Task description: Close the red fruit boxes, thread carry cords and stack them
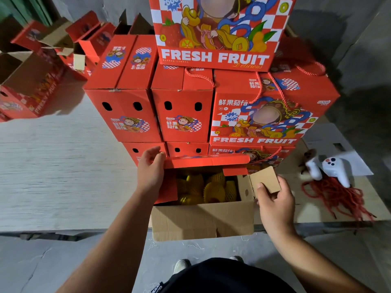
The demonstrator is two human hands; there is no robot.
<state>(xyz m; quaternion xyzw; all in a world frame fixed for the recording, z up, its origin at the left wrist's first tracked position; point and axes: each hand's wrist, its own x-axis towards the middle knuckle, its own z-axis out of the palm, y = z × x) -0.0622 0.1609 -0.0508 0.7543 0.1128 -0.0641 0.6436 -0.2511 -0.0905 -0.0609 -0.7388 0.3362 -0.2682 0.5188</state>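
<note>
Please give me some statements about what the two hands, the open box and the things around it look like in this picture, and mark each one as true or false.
1. The open box holds fruit wrapped in yellow foam nets. True.
2. The right hand is holding a red cord. False: it pinches the brown side flap of the open box; the loose red cords lie apart, to the right.
3. The left hand is at the left end of the red far flap. True.
4. The white game controller is inside the open box. False: it lies outside it, to the right, next to the loose red cords.
5. The closed boxes behind the open one form a single layer. False: they are stacked in several layers.
</note>
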